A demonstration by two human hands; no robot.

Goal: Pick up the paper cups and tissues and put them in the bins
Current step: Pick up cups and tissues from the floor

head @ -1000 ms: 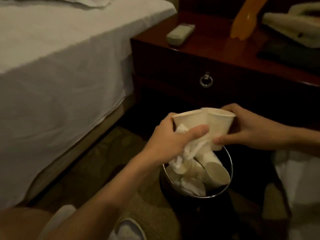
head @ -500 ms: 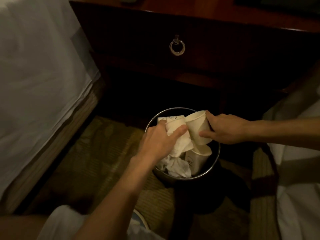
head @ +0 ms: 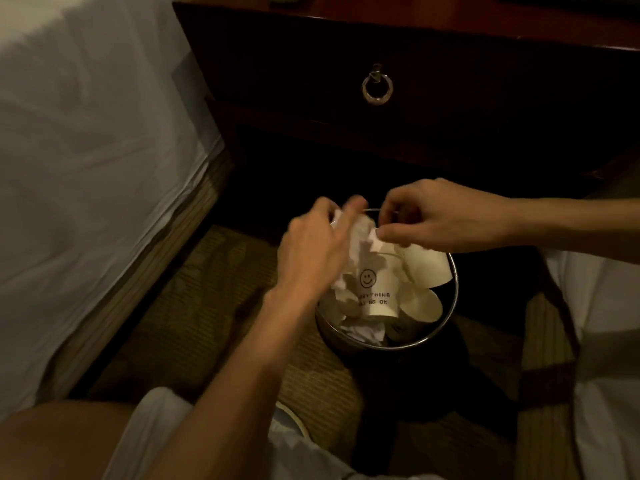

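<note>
A round metal-rimmed bin (head: 446, 308) stands on the floor in front of the nightstand. Inside lie several white paper cups: one with a smiley face (head: 375, 291) and a plain one (head: 427, 268) on its side, over crumpled tissues (head: 363, 332). My left hand (head: 311, 252), blurred, is over the bin's left side and holds a white tissue (head: 362, 237) that hangs into the bin. My right hand (head: 434, 216) hovers over the far rim, fingers curled, thumb and forefinger pinching that tissue's corner. Neither hand holds a cup.
A dark wooden nightstand with a ring-pull drawer (head: 376, 88) rises just behind the bin. A bed with a white sheet (head: 86, 150) fills the left. White fabric (head: 609, 323) lies at the right. My knee and a slipper are at the bottom.
Both hands came down over the bin. The two cups they held have left the hands and now lie in the bin; only the tissue stays between the hands.
</note>
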